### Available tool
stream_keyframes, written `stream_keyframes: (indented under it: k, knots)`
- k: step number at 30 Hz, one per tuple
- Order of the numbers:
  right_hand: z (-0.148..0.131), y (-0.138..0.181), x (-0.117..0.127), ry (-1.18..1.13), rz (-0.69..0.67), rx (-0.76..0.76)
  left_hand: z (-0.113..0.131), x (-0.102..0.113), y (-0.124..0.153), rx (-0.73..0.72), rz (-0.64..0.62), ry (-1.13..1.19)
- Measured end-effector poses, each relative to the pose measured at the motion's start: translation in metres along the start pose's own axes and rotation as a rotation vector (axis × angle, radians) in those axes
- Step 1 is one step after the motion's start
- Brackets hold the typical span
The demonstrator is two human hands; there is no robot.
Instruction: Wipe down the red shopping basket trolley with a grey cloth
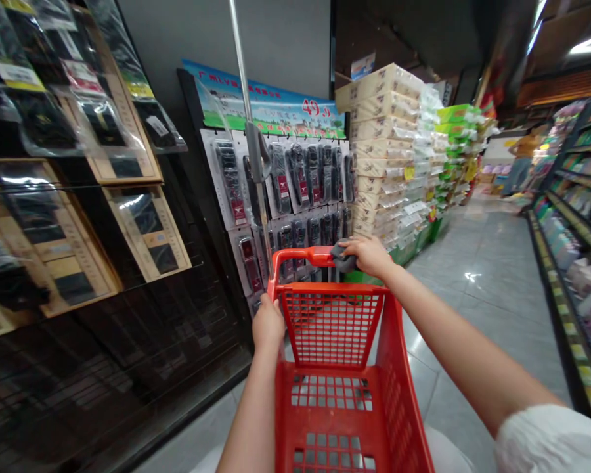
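Observation:
A red plastic shopping cart (331, 420) stands right in front of me, its basket bare inside with grid walls. My left hand (268, 325) is closed round the left corner of the cart's rim, below the red handle (298, 255). On the right part of that handle, my right hand (368, 256) presses a crumpled grey cloth (343, 258), fingers bent over it. The cloth hides a stretch of the handle. A slim metal pole (241, 59) with a grey clamp (259, 154) rises at the cart's left corner; its lower end is hidden.
Packaged belts (295, 174) hang on a rack beyond the cart. Boxed belts (150, 230) line the dark wall at left. Stacked cartons (381, 151) stand behind the rack. At right, a tiled aisle (482, 263) runs beside stocked shelves (584, 217); a person (519, 161) stands far off.

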State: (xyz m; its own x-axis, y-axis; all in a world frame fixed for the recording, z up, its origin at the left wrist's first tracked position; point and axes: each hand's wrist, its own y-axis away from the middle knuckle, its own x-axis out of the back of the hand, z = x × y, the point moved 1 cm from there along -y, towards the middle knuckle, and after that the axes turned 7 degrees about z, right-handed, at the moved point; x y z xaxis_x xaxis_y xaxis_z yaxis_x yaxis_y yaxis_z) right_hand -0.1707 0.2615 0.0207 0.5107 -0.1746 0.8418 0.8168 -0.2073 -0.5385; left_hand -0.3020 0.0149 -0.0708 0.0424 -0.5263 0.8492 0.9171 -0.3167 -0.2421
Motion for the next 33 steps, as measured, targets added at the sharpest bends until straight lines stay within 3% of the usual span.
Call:
stream_keyframes:
  k: [3, 6, 8, 12, 15, 17, 21, 24, 27, 31, 33]
  knots:
    - [0.012, 0.002, 0.012, 0.076, 0.172, -0.304, 0.001, 0.001, 0.001, 0.002, 0.004, -0.008]
    - [-0.008, -0.007, -0.003, -0.018, 0.056, -0.499, 0.002, 0.001, 0.001, 0.0, 0.007, -0.019]
    - [-0.032, -0.017, -0.021, -0.094, -0.07, -0.477, 0.002, 0.001, 0.001, -0.001, 0.012, -0.033]
    - [-0.067, -0.033, -0.044, -0.062, -0.055, -0.227, 0.0, 0.006, 0.0, 0.012, 0.02, -0.042]
    - [-0.056, -0.031, -0.041, -0.045, -0.082, -0.013, -0.004, 0.012, 0.001, 0.046, 0.015, -0.037]
    - [-0.031, -0.022, -0.031, -0.018, -0.098, 0.017, -0.006, 0.016, 0.001, 0.056, 0.02, -0.042]
    - [0.028, 0.005, -0.008, 0.076, -0.107, -0.087, -0.008, 0.02, 0.002, 0.059, 0.034, -0.052]
    - [0.052, 0.032, -0.004, 0.054, -0.13, -0.078, -0.006, 0.022, 0.003, 0.059, 0.039, -0.063]
    - [0.045, 0.069, -0.015, 0.004, -0.116, -0.123, -0.003, 0.022, 0.004, 0.052, 0.029, -0.067]
    - [0.005, 0.135, -0.031, -0.021, -0.05, -0.287, -0.001, 0.02, 0.002, 0.04, 0.029, -0.059]
    - [-0.012, 0.161, -0.031, -0.024, -0.081, -0.308, -0.002, 0.017, 0.001, 0.031, 0.033, -0.059]
